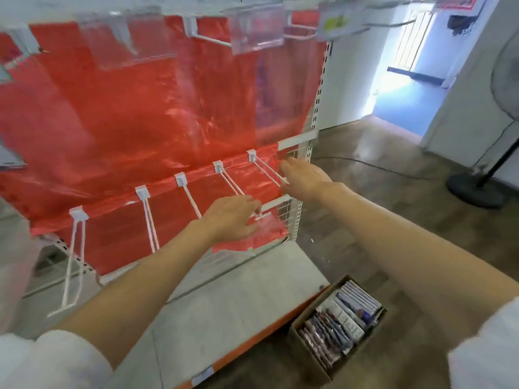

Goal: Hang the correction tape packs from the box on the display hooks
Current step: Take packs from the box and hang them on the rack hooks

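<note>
Head view: left hand (233, 217) and right hand (304, 178) each grip 1 display hook (269, 171).

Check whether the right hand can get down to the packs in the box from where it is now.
Probably yes: the right hand is up at a display hook, but the box stands open-topped on the floor below it, the packs uncovered.

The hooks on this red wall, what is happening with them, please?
A person is reaching with both hands to the white hooks on the red display panel. The left hand is at the tip of one hook, the right hand at the tip of the next. Neither visibly holds a pack. The packs are all in the box on the floor, and the hooks are bare.
</note>
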### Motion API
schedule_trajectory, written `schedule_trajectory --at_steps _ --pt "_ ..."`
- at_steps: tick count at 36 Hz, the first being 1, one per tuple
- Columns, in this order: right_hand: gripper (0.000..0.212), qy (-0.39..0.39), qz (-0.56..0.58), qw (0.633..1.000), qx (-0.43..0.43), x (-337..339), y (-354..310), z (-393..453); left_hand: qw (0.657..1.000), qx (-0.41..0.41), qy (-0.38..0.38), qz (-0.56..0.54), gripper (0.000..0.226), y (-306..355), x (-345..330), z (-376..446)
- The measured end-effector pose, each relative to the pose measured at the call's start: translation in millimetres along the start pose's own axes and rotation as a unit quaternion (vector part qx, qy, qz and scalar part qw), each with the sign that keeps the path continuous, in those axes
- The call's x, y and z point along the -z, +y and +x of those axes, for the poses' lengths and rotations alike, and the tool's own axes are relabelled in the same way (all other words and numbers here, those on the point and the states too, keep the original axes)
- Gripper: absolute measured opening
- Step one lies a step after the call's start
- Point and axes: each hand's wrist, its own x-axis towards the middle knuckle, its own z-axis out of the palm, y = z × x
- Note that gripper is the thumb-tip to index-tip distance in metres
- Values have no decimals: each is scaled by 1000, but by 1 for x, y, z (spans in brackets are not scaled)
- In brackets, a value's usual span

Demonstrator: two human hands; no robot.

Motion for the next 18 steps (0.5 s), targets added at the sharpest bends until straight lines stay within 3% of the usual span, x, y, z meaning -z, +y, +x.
schedule_trajectory --at_steps 9,18 --pt "35 -60 84 990 -95 -71 126 -47 993 -88 -79 22 34 93 -78 88" --pt "39 -170 135 957 -191 -162 230 -121 964 -111 -237 50 36 170 -172 142"
